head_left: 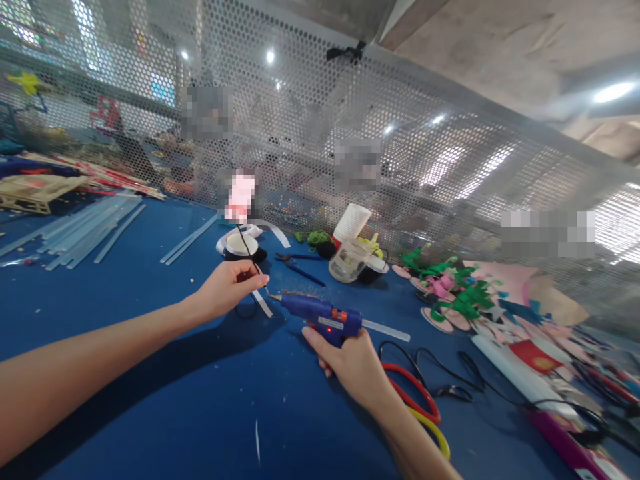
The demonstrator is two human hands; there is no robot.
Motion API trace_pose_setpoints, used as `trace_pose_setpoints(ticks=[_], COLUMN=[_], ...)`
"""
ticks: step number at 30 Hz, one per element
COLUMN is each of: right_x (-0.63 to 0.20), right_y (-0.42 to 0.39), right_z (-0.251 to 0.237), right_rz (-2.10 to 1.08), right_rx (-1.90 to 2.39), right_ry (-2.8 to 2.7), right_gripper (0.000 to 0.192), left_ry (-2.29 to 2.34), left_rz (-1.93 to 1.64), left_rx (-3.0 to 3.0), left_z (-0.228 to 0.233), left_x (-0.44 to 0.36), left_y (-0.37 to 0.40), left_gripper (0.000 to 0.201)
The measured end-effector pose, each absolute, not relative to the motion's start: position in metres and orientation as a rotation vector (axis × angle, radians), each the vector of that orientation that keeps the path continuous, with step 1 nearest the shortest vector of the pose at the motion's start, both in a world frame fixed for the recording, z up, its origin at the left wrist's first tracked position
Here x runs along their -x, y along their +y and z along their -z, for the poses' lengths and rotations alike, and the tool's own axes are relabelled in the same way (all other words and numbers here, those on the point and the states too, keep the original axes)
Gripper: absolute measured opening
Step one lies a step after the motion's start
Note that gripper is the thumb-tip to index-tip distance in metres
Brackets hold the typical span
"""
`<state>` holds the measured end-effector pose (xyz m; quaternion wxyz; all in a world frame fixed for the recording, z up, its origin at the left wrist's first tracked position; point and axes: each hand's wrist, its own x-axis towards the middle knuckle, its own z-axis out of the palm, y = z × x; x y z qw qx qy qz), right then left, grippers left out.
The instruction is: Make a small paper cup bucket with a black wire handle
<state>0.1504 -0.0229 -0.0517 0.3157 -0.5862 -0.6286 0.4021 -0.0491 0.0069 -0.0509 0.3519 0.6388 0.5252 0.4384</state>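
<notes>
My right hand (345,367) is wrapped round the handle of a blue hot glue gun (310,308), whose small red light is lit. A clear glue stick (387,330) juts from the gun's rear. The nozzle points left, close to the fingertips of my left hand (225,288). That hand is closed in a pinch on a thin black cord or wire (250,250), which rises above the fingers; its lower end is hard to make out. A white strip (263,304) shows just below those fingertips. Behind the left hand stands a round white-topped roll (241,245).
Blue-handled pliers (303,268), a clear cup (349,261) and stacked paper cups (353,223) stand beyond the gun. Several glue sticks (85,227) lie left. Green and pink craft pieces (450,293), black cable (450,373) and red tubing (417,390) are right. Perforated metal (300,120) borders the back.
</notes>
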Motion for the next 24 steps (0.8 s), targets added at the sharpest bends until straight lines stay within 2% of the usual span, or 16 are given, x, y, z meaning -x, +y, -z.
trace_pose_setpoints(ticks=[12,24], right_x=[-0.1530,-0.1556], right_y=[-0.0187,-0.0193], right_z=[0.0551,0.0513], right_rz=[-1.045,-1.304], right_rx=[1.511,1.279], right_ry=[-1.607,-1.584], right_gripper=[0.030,0.031], left_ry=[1.325,1.398], left_rz=[-1.115,-1.118], left_rx=[-1.645,-1.620], left_z=[0.0510,0.0521], left_x=[0.0492,0.0492], left_y=[0.0061,0.0073], left_gripper=[0.025,0.025])
